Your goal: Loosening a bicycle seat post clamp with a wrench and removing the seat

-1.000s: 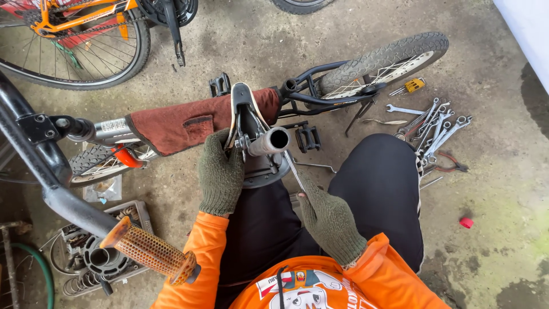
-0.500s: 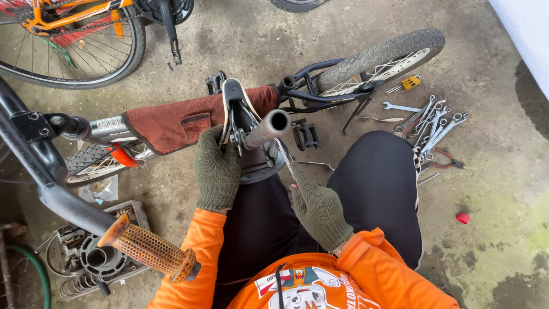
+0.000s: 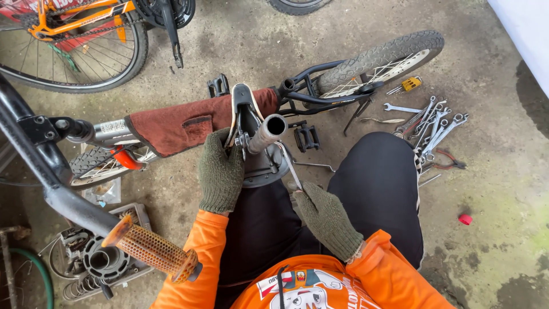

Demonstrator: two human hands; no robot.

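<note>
Saddle-fitting step, seen from above. Left hand [image 3: 222, 171], gloved, clenched around the saddle [image 3: 245, 109] and its seat post [image 3: 266, 133], post end tilted up toward the camera above the lap. Right hand [image 3: 326, 217], gloved, fingers closed on a slim wrench [image 3: 289, 163] reaching to the clamp beneath. Next, probably: steady counter-hold while turning the clamp nut. Spare wrenches [image 3: 429, 123] on the floor [image 3: 503, 171], near the small bicycle [image 3: 366, 63].

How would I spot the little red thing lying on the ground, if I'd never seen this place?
Start at the fan of silver wrenches spread on the concrete floor to the right of the person's dark-trousered knee. Go down from them, past the pliers. There, alone on bare concrete, lies a small red cap, the only red item on that side and well apart from the metal tools.
</note>
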